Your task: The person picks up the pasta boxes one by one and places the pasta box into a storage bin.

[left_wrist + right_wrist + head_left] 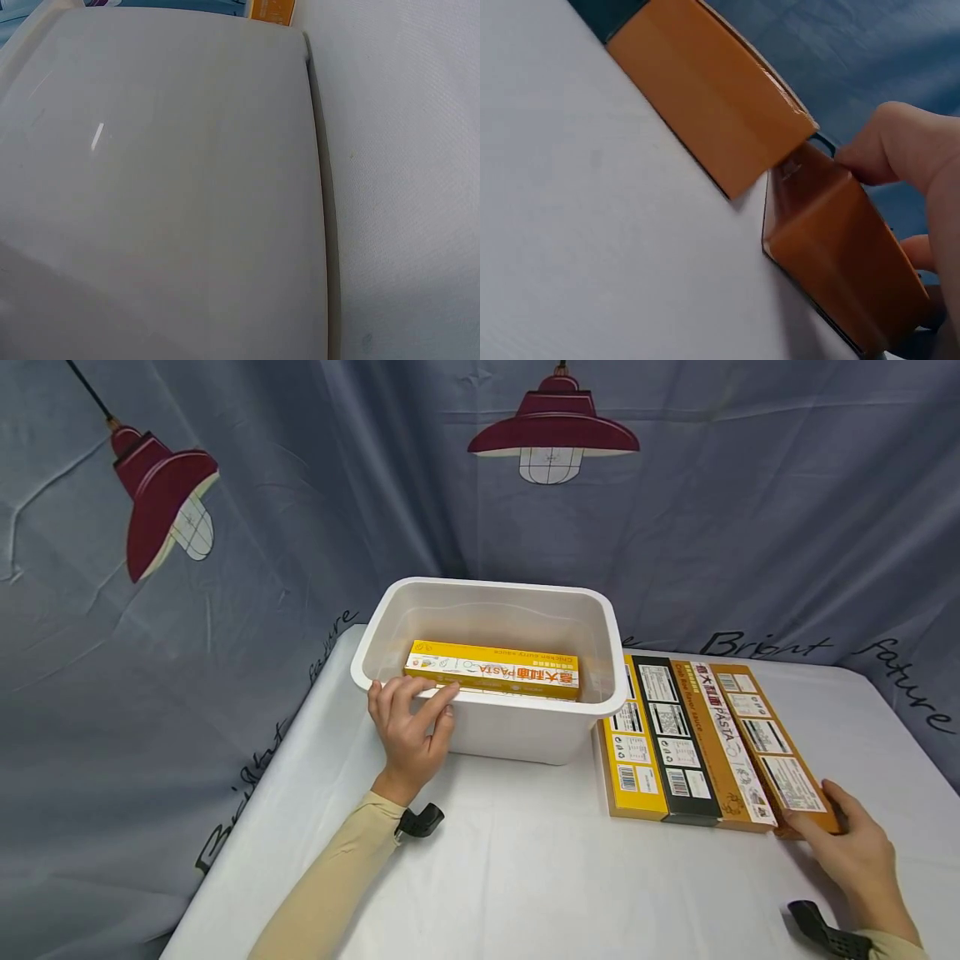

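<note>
You are in a curtained corner, arranged like a simple booth at a table; if the wider room is a home or a lab, you cannot tell. Before you and on both sides hangs a grey-blue curtain, printed with red lamps and the word "Bright". White cloth covers the table, and you wear black wrist devices.

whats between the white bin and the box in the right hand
A yellow box, a black box and a brown box, side by side; the head view shows this.
</note>
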Demonstrator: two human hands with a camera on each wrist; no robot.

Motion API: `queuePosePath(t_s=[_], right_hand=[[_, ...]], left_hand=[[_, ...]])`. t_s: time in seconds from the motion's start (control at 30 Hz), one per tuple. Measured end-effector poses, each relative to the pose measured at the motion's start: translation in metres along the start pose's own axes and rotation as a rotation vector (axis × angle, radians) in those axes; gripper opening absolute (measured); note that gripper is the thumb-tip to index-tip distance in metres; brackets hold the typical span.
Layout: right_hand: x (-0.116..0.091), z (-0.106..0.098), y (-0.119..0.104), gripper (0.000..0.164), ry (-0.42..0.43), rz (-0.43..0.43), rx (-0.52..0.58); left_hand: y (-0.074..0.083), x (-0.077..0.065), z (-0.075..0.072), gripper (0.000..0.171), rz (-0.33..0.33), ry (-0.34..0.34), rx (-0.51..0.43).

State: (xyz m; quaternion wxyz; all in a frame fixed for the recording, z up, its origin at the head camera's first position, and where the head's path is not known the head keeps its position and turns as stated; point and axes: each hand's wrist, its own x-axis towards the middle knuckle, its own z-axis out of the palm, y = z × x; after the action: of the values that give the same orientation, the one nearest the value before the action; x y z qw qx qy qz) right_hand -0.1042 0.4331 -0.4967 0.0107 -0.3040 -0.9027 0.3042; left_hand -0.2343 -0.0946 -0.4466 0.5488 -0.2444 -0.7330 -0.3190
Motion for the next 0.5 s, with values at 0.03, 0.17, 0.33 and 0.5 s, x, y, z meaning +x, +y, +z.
queuePosePath(t_s=[0.03,0.17,0.33,0.5], right_hand=[[0.0005,-0.0008,0.0004,0.089,0.005,0.017,-0.002],[0.0018,-0.0032,0.0020,0.086,0.036,0.093,0.002],[0.0013,-0.0040,0.0024,0.087,0.047,0.117,0.003],[0.0003,0.0003,0.0029,0.101,-0.006,0.104,-0.079]], left_hand=[[0.0000,0.0000,0.0000,0.024,0.000,0.001,0.000],[-0.0001,0.0000,0.0000,0.024,0.002,0.002,0.002],[0.0000,0.0002,-0.0003,0.024,0.001,0.001,0.002],[0.0003,0.0003,-0.0005,0.024,0.000,0.000,-0.002]])
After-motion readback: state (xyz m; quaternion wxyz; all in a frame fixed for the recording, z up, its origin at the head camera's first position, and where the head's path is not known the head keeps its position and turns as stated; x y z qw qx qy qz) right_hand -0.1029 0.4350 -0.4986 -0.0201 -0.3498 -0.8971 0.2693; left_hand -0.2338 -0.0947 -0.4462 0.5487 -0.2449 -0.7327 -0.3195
